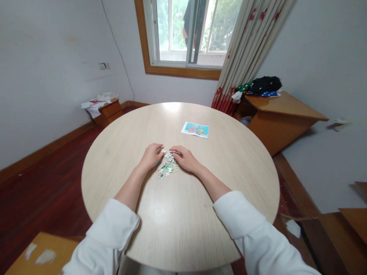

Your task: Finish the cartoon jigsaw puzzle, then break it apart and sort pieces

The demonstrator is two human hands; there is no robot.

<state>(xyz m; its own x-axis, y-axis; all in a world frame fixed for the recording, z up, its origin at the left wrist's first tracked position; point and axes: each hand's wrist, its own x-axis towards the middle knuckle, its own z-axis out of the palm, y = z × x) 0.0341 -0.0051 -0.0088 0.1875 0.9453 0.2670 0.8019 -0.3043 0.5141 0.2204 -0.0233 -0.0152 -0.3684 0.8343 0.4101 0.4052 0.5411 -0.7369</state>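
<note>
A small heap of loose jigsaw pieces point(168, 167) lies in the middle of a round pale wooden table point(137, 130). My left hand point(151, 154) rests at the left side of the heap, fingers curled down onto the pieces. My right hand point(185, 157) sits at the right side, fingers bent and touching pieces at the top of the heap. The fingertips of both hands nearly meet over the pile. What each hand pinches is too small to make out. A colourful reference picture card point(195, 129) lies flat farther back on the table, right of centre.
A wooden cabinet point(279, 114) with dark clothes on it stands at the right beside a red-patterned curtain point(246, 49). A low wooden box point(110, 110) with papers sits by the left wall. A window point(189, 30) is behind the table. Dark red floor surrounds the table.
</note>
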